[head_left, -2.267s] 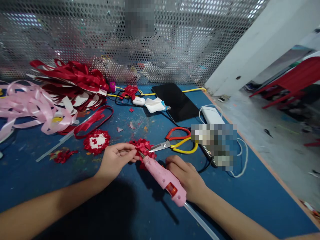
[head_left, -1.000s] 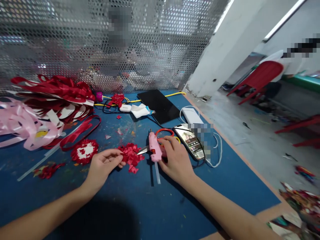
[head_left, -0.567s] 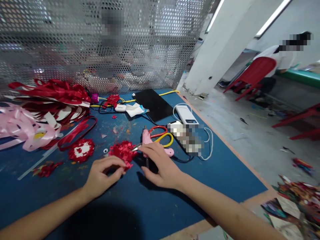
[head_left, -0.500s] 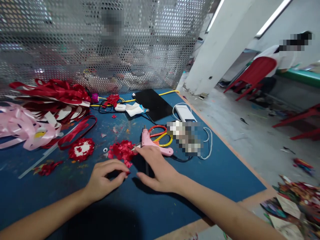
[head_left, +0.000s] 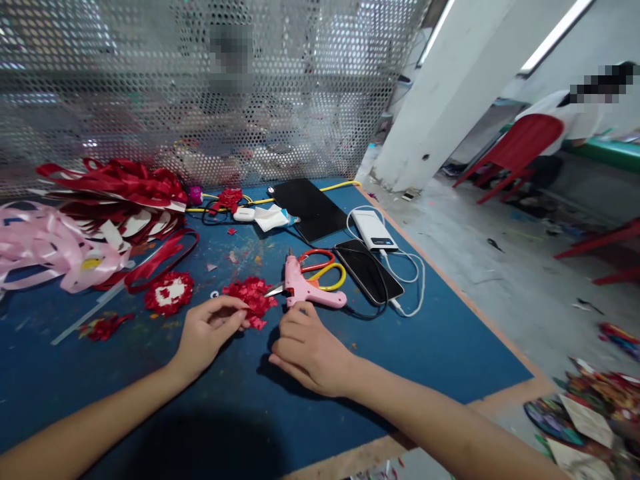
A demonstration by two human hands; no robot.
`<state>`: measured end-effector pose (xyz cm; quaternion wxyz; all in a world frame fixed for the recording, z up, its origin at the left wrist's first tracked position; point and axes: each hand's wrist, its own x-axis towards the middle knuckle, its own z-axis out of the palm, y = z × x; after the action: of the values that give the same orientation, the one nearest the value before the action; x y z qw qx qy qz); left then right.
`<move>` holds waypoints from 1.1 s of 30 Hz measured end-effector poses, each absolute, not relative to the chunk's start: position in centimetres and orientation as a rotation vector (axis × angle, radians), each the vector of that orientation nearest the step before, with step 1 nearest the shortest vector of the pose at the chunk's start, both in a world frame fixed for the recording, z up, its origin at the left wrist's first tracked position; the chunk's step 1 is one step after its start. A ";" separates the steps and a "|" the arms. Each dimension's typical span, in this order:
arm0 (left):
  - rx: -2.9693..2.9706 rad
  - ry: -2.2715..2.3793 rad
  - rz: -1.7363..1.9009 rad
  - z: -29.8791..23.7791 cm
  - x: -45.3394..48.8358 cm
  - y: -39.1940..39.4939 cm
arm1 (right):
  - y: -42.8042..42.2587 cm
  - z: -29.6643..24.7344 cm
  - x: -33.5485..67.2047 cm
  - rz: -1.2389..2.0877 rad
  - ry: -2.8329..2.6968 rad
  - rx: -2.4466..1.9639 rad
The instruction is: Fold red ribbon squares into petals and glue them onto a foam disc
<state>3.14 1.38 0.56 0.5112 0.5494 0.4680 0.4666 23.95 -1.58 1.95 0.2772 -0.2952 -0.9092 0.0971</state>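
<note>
A red ribbon flower (head_left: 251, 297) lies on the blue table (head_left: 440, 333). My left hand (head_left: 210, 328) is closed, with thumb and fingers pinching the flower's near edge. My right hand (head_left: 306, 345) rests on the table just right of the flower, its fingers curled under; what they hold, if anything, is hidden. A pink glue gun (head_left: 306, 290) lies flat right behind my right hand, apart from it, with its nozzle pointing away from me.
Red-and-yellow scissors (head_left: 326, 265) lie behind the glue gun. A phone (head_left: 369, 272), a power bank (head_left: 373, 231) and a black tablet (head_left: 310, 208) sit to the right. Pink ribbons (head_left: 45, 248), red ribbons (head_left: 115, 183) and a red-and-white rosette (head_left: 169, 292) lie left. A perforated screen (head_left: 200, 100) stands behind.
My right hand has laid the glue gun down by the scissors and drawn back toward me with its fingers curled. My left hand has stayed at the flower.
</note>
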 end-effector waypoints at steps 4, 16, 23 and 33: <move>1.296 1.112 1.095 0.5 3.3 1.7 | -2.3 3.1 23.7 0.616 -2.363 -0.523; 1.198 0.983 0.966 0.9 3.2 1.5 | -1.4 2.8 24.8 0.920 -1.857 -0.941; 1.116 0.853 0.683 0.4 3.7 0.9 | -0.8 2.3 24.3 0.793 -1.986 -0.867; 1.106 0.860 0.515 0.9 3.8 1.4 | -0.8 2.2 24.2 0.755 -2.133 -0.581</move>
<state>3.84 1.45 0.90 0.7343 0.5030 0.3912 0.2341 24.18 -0.78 2.15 0.3919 -0.2286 -0.8401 0.2973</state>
